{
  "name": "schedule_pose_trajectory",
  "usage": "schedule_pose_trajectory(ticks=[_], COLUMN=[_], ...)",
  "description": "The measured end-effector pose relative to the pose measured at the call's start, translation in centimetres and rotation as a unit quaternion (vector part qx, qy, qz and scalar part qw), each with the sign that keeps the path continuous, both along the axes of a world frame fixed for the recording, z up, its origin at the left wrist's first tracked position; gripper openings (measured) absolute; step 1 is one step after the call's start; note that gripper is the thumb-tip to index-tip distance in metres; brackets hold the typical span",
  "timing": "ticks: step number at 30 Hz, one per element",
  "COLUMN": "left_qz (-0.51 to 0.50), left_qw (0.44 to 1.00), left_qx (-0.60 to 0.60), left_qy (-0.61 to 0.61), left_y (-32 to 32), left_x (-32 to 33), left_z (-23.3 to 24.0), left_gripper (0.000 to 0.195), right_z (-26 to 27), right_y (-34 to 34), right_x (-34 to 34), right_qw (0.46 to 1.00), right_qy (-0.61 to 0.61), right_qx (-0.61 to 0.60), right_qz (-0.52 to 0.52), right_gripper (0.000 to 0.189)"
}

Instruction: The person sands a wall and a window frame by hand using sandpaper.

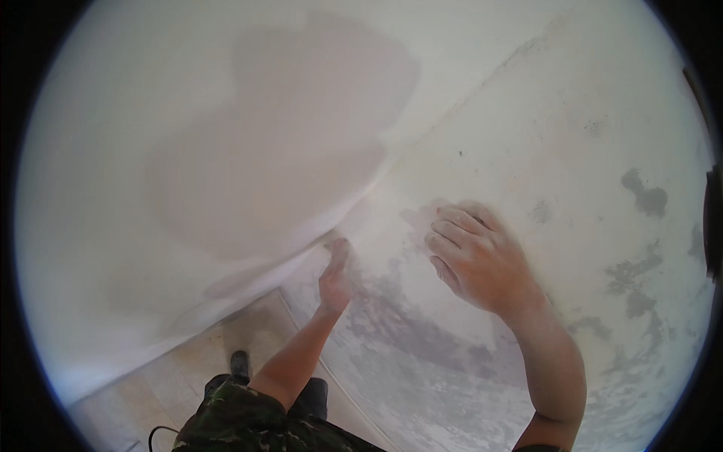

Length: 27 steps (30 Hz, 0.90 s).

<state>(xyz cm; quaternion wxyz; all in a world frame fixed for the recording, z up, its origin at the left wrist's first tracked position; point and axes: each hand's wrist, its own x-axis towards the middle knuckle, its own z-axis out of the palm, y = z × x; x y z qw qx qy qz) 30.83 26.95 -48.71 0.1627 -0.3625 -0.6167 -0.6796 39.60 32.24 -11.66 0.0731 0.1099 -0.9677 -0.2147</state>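
Two pale plastered walls meet in a corner before me, the left wall (169,186) smooth with a broad shadow, the right wall (570,237) mottled with grey patches. Close to the corner seam, my left hand (336,279) rests against the right wall with its fingers pointing up and no object visible in it. Farther right, my right hand (477,254) lies on the same wall, back towards me, fingers bent and coated in whitish dust. A small dark spot shows between its thumb side and fingers; whether something is under the palm is hidden.
Below is a tiled floor (169,378) with my dark shoe (240,364) near the foot of the left wall. My camouflage-patterned clothing (243,418) fills the bottom. A thin black cable (158,430) loops beside it. A dark object (713,226) stands at the far right rim.
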Motion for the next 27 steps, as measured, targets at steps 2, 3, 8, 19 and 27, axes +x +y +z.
schedule_pose_trajectory(ticks=[2,3,8,19,27], left_qz=[0.001,-0.009,0.044,-0.019,-0.038], left_qw=[0.942,0.956,0.963,0.999,0.984], left_qx=[-0.066,-0.069,0.0,-0.007,0.173], left_qy=[-0.329,-0.285,-0.267,-0.042,-0.018], left_y=[1.5,2.1,6.3,1.5,5.0], left_x=[1.9,2.6,2.5,-5.2,-1.9], left_z=[0.0,0.6,5.9,-1.8,6.6], left_gripper=[0.054,0.054,0.057,0.056,0.046], right_z=[0.0,-0.1,-0.7,-2.2,-0.6], right_y=[2.0,2.8,3.8,0.4,0.1], right_x=[1.7,2.1,0.8,-4.0,-4.3], right_qw=[1.0,1.0,1.0,0.999,0.998], right_qy=[-0.014,-0.008,-0.023,-0.031,0.057], right_qx=[-0.004,-0.01,-0.004,0.004,-0.009], right_qz=[-0.002,-0.001,-0.02,-0.012,-0.035], right_gripper=[0.014,0.014,0.014,0.01,0.022])
